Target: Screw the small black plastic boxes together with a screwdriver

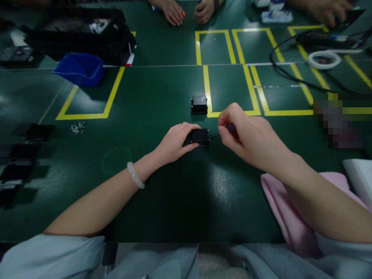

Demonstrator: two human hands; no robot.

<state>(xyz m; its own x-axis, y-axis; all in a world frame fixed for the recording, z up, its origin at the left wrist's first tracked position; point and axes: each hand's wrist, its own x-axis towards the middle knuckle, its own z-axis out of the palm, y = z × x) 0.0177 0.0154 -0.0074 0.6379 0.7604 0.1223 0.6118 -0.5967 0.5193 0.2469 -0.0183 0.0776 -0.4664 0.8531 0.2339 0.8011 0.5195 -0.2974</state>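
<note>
My left hand [176,144] grips a small black box [200,137] on the green table, thumb and fingers around its left side. From the right, my right hand [242,133] pinches the dark handle of a thin screwdriver [231,128], whose shaft points left to the right side of that box. Whether the tip sits on a screw is too small to tell. Just beyond stands a second black box [199,104], touched by neither hand.
A blue bin [80,69] and a black crate [78,35] stand at the back left, with small screws [78,128] nearer. Black parts [20,162] line the left edge. Pink cloth [279,193] lies under my right forearm. Another person's hands [174,13] rest across the table.
</note>
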